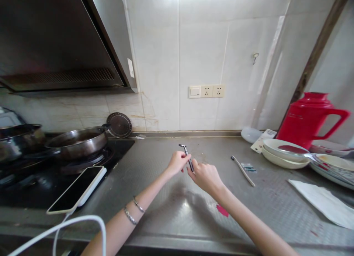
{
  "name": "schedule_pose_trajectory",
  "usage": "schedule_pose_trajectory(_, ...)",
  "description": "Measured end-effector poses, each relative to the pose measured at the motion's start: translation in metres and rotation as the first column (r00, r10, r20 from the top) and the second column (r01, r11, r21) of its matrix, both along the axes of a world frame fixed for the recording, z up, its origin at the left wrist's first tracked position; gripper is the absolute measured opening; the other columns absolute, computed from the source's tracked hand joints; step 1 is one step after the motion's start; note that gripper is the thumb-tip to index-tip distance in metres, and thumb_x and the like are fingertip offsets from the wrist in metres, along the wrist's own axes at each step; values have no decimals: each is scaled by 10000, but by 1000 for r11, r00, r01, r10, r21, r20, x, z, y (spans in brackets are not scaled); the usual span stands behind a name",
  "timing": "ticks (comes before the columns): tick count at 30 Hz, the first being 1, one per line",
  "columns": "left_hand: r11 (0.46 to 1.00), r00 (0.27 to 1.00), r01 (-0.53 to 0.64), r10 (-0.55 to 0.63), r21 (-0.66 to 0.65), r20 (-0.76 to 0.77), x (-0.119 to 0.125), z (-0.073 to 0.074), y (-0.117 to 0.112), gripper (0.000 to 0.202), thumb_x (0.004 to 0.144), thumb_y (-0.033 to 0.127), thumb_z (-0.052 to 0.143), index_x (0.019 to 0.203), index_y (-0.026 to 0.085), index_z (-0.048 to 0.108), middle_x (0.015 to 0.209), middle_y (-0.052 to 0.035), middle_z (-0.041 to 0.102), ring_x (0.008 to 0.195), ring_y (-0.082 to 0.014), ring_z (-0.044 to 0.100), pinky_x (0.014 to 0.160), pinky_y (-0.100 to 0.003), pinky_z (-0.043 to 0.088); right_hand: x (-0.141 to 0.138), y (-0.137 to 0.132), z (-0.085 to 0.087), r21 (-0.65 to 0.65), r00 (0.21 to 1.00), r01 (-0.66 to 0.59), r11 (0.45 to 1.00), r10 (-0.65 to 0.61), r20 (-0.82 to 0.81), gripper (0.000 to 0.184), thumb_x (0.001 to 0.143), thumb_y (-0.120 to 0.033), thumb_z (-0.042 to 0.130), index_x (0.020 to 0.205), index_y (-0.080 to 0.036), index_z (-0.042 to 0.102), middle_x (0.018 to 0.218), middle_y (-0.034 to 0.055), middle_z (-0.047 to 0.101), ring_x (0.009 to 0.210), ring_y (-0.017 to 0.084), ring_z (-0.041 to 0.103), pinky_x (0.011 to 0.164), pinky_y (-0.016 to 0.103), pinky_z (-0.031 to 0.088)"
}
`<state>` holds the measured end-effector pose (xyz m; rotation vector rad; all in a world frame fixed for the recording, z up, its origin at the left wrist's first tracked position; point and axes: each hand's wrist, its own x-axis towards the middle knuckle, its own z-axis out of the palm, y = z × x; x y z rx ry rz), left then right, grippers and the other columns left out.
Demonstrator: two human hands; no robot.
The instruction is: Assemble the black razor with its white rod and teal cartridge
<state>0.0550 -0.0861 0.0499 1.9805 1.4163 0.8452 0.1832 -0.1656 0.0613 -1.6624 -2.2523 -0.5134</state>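
Note:
Both hands meet over the middle of the steel counter (155, 197), around a slim razor (187, 153) with a dark handle and a silver head set at an angle. It is held tilted, head up and toward the back left. My left hand (178, 162) pinches the handle just below the head. Lower down, my right hand (206, 175) has its thumb and fingers closed around the bottom end of the handle. To the right lie a toothbrush (243, 171) with a pale handle and a small clear packet (249, 167) of dark green pieces.
At left, a phone (76, 189) with a white cable (80, 217) overlaps the black stove (121, 153), which carries a pan (79, 141). Stacked bowls (284, 151), a red thermos jug (306, 119) and white paper (320, 202) are at right. A pink scrap (222, 210) lies near my right forearm.

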Motion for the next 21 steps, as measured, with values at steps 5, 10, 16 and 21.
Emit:
schedule_pose_trajectory(5, 990, 938, -118, 137, 79, -318, -17, -2, 38, 340, 803, 365, 410, 619, 129, 572, 608, -50, 601, 601, -152, 603, 499, -208, 402, 30, 1, -4, -65, 995, 98, 993, -97, 9, 278, 893, -386, 340, 909, -180, 526, 651, 71, 672, 611, 230, 658, 460, 231, 311)
schedule_pose_trajectory(10, 984, 849, -176, 164, 24, -503, -40, -10, 71, 211, 715, 297, 509, 744, 126, 629, 826, -140, 671, 802, -267, 638, 616, -295, 449, 96, 2, -8, -170, 958, 285, 943, -288, 11, 270, 883, -360, 324, 910, -200, 539, 692, 75, 672, 685, 250, 660, 501, 259, 356)
schedule_pose_trajectory(16, 979, 771, -202, 156, -4, -617, -44, -20, 87, 296, 728, 332, 504, 924, 159, 641, 1005, -150, 661, 941, -285, 618, 710, -323, 464, 166, -12, -28, -307, 879, 434, 847, -473, -61, 333, 861, -409, 286, 936, -233, 558, 784, 78, 674, 735, 278, 655, 519, 301, 384)
schedule_pose_trajectory(21, 977, 746, -212, 160, -3, -647, -37, -26, 91, 314, 736, 342, 499, 948, 170, 653, 1020, -130, 665, 954, -249, 619, 710, -267, 463, 184, -18, -38, -350, 850, 461, 816, -519, -91, 362, 857, -439, 274, 997, -240, 542, 774, 73, 675, 729, 286, 656, 530, 315, 399)
